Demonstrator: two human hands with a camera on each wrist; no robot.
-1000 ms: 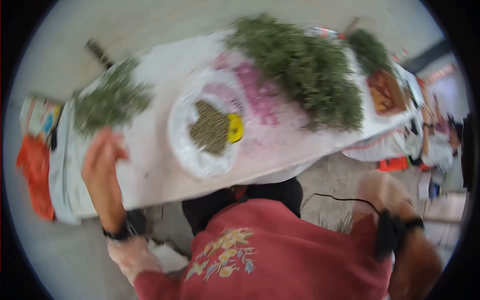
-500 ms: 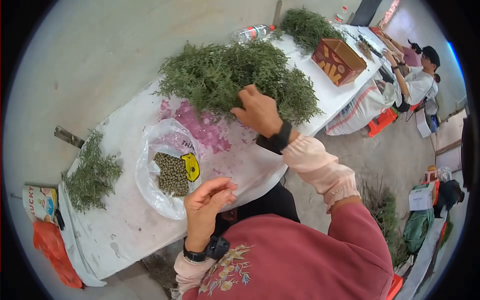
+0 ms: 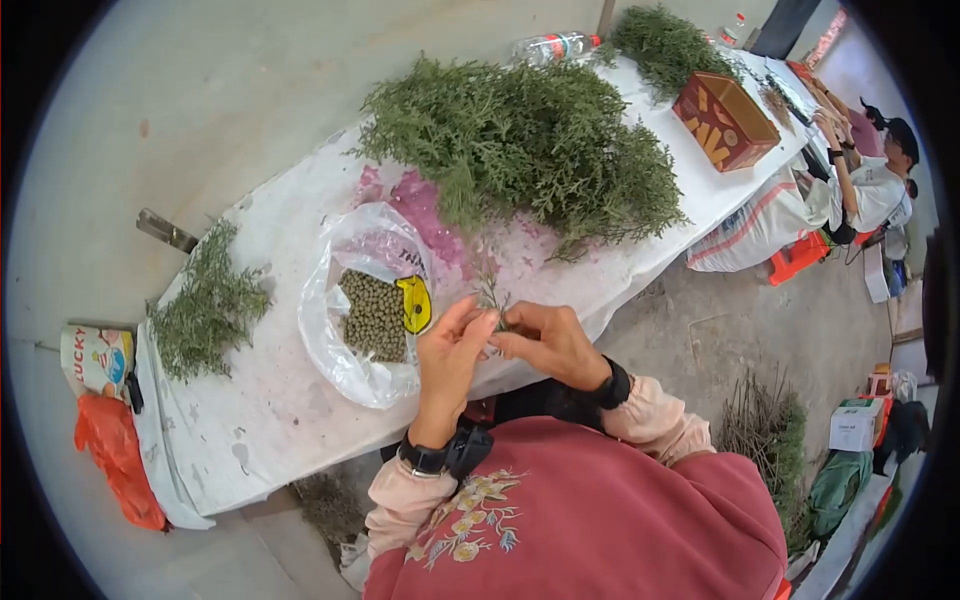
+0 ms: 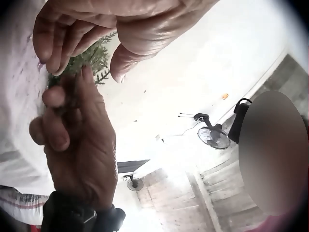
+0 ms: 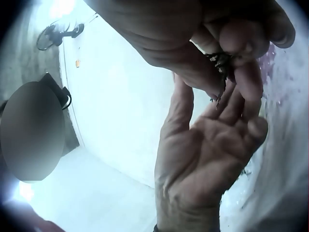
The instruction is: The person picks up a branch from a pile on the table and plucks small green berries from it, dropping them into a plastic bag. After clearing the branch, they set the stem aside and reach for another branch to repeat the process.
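Observation:
Above the table's front edge my two hands meet in the head view. The right hand pinches a small green sprig between thumb and fingers; its dark stem end shows in the right wrist view. Close beside it, the left hand has its palm turned toward the right hand. In the left wrist view its thumb stands apart from its loosely bent fingers. A large heap of green branches lies beyond the hands. To their left sits a clear plastic bag of small round greenish-brown balls.
A smaller bunch of green branches lies at the white table's left end. Farther right stand a brown-red cardboard box and another green pile. A bottle lies behind the large heap. People sit at the far right.
The right hand came from low at the right to the large heap, then back toward the body with a sprig. The left hand moved right from the table's left side to meet it.

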